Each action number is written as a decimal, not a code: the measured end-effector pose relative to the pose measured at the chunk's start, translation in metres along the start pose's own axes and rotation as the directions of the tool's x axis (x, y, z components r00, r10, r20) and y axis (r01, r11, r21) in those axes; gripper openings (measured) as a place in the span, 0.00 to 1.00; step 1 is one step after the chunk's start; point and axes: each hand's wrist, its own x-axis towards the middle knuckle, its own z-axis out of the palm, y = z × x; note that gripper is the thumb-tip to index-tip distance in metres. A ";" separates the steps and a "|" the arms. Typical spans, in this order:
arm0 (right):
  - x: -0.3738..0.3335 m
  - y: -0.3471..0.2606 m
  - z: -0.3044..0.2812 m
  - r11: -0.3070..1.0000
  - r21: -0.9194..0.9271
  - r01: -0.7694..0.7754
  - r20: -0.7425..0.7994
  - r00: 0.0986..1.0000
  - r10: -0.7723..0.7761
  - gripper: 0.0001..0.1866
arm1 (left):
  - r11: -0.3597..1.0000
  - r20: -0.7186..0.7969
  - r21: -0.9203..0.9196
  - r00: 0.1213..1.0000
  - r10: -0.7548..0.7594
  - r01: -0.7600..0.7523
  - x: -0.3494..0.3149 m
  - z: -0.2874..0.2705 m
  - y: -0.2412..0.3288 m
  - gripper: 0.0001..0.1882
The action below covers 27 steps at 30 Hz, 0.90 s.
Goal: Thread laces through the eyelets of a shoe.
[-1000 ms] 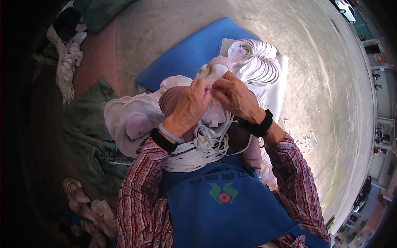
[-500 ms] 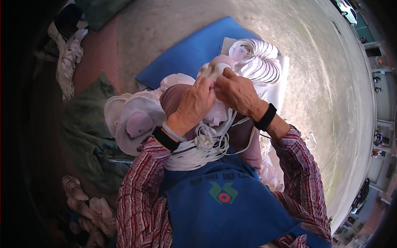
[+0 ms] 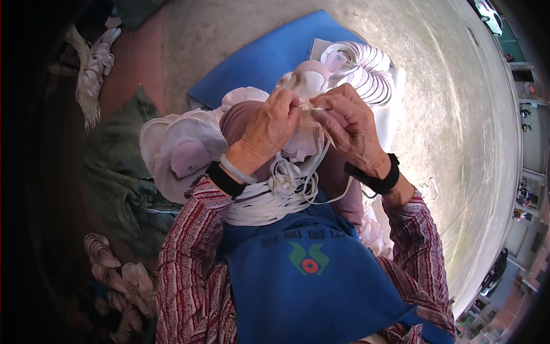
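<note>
A pale pink and white mesh shoe upper (image 3: 310,83) lies over my knees. My left hand (image 3: 269,126) is closed at its left edge, thumb and forefinger pinching the upper beside the lace holes. On the other side, my right hand (image 3: 352,129) pinches a white shoelace (image 3: 317,108) between thumb and fingers, a little apart from the left hand. The fingertips partly hide the upper's opening. Below, a bundle of white laces (image 3: 266,202) is spread over my lap, with a loose knot of lace on top.
Nested white shoe uppers (image 3: 366,77) are fanned out beyond my right hand, near a blue sheet (image 3: 258,63). More uppers (image 3: 190,157) rest by my left forearm. Dark green cloth (image 3: 123,178) covers the left side, and further uppers (image 3: 123,281) lie at lower left.
My right hand has moved right, away from my left hand, and turned so that its fingers show pinching the lace. My left hand stays at the upper.
</note>
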 end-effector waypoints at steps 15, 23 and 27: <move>-0.147 0.020 -0.175 0.704 0.650 -0.287 -0.269 0.779 0.567 0.17 | 0.981 0.067 -0.053 0.980 -0.185 0.189 -0.003 -0.008 0.003 0.08; -0.145 0.032 -0.101 0.591 -0.175 -0.787 0.065 0.590 0.805 0.13 | 0.952 0.075 0.108 0.953 -0.294 0.285 0.001 -0.011 0.004 0.11; -0.114 0.032 -0.071 0.683 -0.146 -0.716 -0.016 0.692 0.722 0.11 | 0.943 0.011 0.061 0.945 -0.327 0.326 0.001 -0.011 0.013 0.14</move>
